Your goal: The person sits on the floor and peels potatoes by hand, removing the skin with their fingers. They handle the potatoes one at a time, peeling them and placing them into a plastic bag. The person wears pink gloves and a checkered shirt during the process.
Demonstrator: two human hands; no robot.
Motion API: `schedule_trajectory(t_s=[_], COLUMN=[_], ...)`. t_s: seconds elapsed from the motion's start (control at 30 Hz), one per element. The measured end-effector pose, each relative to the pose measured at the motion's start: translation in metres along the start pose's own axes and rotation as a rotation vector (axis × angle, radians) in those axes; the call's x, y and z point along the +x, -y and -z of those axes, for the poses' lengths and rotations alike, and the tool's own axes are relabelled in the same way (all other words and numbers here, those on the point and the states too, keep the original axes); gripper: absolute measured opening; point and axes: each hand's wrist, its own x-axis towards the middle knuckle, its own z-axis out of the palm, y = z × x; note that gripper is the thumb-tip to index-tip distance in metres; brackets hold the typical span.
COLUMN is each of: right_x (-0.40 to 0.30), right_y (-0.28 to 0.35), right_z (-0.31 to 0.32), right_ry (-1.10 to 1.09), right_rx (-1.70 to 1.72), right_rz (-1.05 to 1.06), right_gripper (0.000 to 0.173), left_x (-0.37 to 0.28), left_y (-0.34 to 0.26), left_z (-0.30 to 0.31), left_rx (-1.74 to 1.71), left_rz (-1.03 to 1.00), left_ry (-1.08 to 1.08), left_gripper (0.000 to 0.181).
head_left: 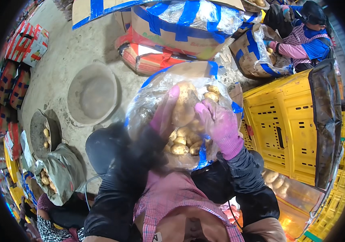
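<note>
Before me stands a cardboard box (201, 69) edged with blue tape and lined with clear plastic film (139, 104). Several potatoes (179, 148) lie inside it. My left hand (164, 113), in a pink glove, holds a large potato (184, 104) above the box; its fingers run along the potato's left side, and the wrist is blurred. My right hand (219, 121), also pink-gloved, is at the box's right side with its fingers bent, close to the large potato. Whether anything is between those fingers cannot be told.
A round basin (92, 93) and a smaller one with potatoes (36, 133) stand on the concrete floor at left, near a sack of potatoes (66, 169). Yellow plastic crates (269, 121) border the right. Taped boxes (175, 33) lie ahead. A co-worker (305, 45) handles another box at upper right.
</note>
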Motion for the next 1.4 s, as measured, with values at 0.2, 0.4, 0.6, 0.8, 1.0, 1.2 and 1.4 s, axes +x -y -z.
schedule_trajectory(t_s=[0.2, 0.4, 0.6, 0.8, 1.0, 1.2, 1.4], right_x=[0.003, 0.004, -0.003, -0.012, -0.008, 0.0, 0.001], right_y=[0.009, 0.007, 0.002, -0.001, 0.006, 0.003, 0.01], right_z=[0.009, 0.01, 0.01, -0.008, -0.004, 0.01, 0.014], right_ry=[-0.04, 0.42, 0.079, -0.057, -0.042, 0.252, 0.102], right_rx=[-0.297, -0.528, -0.002, 0.031, -0.101, -0.4, -0.245], right_rz=[0.266, 0.482, 0.228, 0.025, 0.159, 0.415, 0.305], right_gripper=[0.027, 0.028, 0.023, 0.025, 0.023, 0.026, 0.025], left_x=[-0.001, 0.0, 0.005, 0.003, 0.006, 0.004, 0.001], left_y=[0.003, 0.022, -0.001, -0.01, 0.018, 0.01, 0.009], left_z=[0.013, 0.053, 0.027, 0.004, 0.027, 0.04, 0.045], left_rx=[0.636, 0.969, 0.458, -0.142, 0.769, 0.968, 1.091], left_rz=[-0.424, -0.725, -0.371, -0.061, -0.676, -0.46, -0.925], left_ry=[0.037, 0.254, 0.188, -0.029, -0.079, 0.128, 0.15], left_gripper=[0.045, 0.044, 0.051, 0.05, 0.046, 0.042, 0.04])
